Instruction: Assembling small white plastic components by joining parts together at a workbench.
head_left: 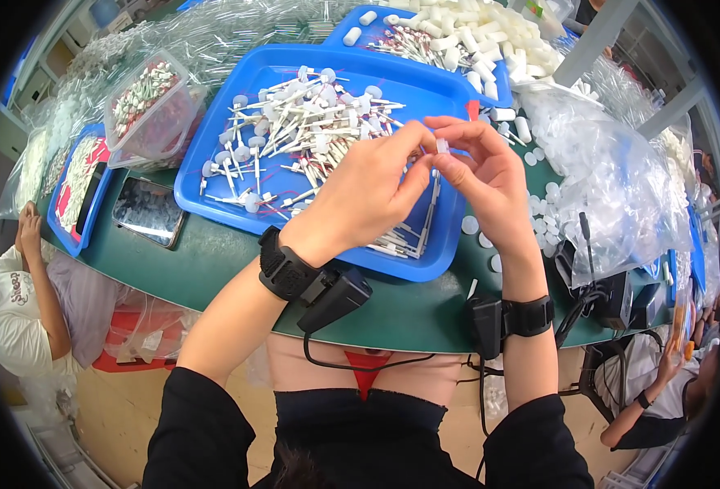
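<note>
My two hands meet over the right side of a large blue tray [409, 267]. Between their fingertips is a small whitish, see-through plastic piece [442, 147]. My left hand [368, 187] comes from the left with thumb and forefinger pinched at the piece. From the other side, the thumb and forefinger of my right hand [497, 183] close on it too; its other fingers are curled. Inside the tray lies a heap of thin white stick-like parts [319, 122], many with round white caps and some with red threads. My left hand hides part of this heap.
Loose white discs [549, 224] lie right of the tray, beside transparent plastic bags [596, 179]. Behind are white cylinders [490, 49] and a second blue tray [502, 91]. A phone [148, 212] and plastic tub [144, 106] stand left. People sit at both sides.
</note>
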Tool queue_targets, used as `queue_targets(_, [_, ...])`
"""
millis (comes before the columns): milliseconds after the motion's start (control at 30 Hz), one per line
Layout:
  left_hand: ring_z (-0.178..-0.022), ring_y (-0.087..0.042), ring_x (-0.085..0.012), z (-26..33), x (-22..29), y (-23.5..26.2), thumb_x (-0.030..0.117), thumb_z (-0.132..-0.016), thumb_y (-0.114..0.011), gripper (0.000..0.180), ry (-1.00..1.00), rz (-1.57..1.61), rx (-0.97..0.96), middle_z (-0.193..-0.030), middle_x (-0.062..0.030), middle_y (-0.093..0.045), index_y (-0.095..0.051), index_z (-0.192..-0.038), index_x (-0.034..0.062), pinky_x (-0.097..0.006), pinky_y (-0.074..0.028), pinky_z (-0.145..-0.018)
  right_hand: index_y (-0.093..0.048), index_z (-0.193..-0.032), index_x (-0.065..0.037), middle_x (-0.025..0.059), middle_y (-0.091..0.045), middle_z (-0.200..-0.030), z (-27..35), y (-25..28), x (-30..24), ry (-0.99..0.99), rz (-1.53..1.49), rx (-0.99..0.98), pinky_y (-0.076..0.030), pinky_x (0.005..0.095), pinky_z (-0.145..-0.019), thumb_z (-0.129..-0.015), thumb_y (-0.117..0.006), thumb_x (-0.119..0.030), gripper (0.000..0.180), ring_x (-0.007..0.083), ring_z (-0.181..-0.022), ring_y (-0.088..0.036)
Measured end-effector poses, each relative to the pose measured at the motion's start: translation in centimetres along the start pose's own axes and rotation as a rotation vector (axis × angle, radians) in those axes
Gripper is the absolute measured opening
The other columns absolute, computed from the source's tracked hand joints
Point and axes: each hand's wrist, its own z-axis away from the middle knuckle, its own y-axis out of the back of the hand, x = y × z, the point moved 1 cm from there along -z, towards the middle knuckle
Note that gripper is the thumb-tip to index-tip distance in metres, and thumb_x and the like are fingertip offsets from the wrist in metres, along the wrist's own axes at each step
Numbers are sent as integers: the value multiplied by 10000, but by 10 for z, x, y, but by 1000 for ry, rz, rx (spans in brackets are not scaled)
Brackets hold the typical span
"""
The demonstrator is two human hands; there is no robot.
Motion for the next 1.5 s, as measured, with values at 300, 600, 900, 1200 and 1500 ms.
queue_targets(300, [-792,-660,-277,0,0,1,-60,-870,-451,406,-14,-4,6,-983,-187,-673,-388,-1256,51,-327,-503,-684,-627,-1056,19,59,-650,-981,1,6,-7,-104,-29,92,-491,220,-748,-802,-702,-10,267,90,-857,-604])
queue_targets(600, [-773,-681,-306,-4,-3,4,-1,-867,-553,189,-36,-79,101,-829,-141,-694,-533,-1050,40,-328,-540,-633,-628,-1039,23,63,-658,-1004,1,8,-4,-90,56,56,-509,260,-813,-800,-694,4,248,116,-865,-633])
queue_targets(900, [-862,-690,-245,-7,-2,13,-8,-868,-591,329,409,659,-102,-972,-176,-652,-449,-1165,-14,-281,-568,-709,-638,-1034,7,63,-665,-998,1,13,-11,-143,101,-32,-502,242,-775,-812,-694,-42,234,112,-835,-637])
queue_targets(1200, [-945,-665,-283,-5,-5,13,44,-873,-637,431,671,982,-270,-1050,-171,-610,-414,-1236,-21,-343,-573,-827,-610,-970,-4,39,-634,-982,2,17,-7,-220,-76,-133,-487,235,-787,-810,-680,-47,180,92,-867,-615])
queue_targets(1500, [-967,-658,-288,-3,-4,9,93,-911,-599,391,702,1049,-259,-1091,-187,-602,-422,-1239,-27,-373,-560,-851,-564,-994,-26,30,-618,-934,2,14,-5,-247,-100,-104,-471,218,-740,-844,-667,-79,189,74,-817,-586])
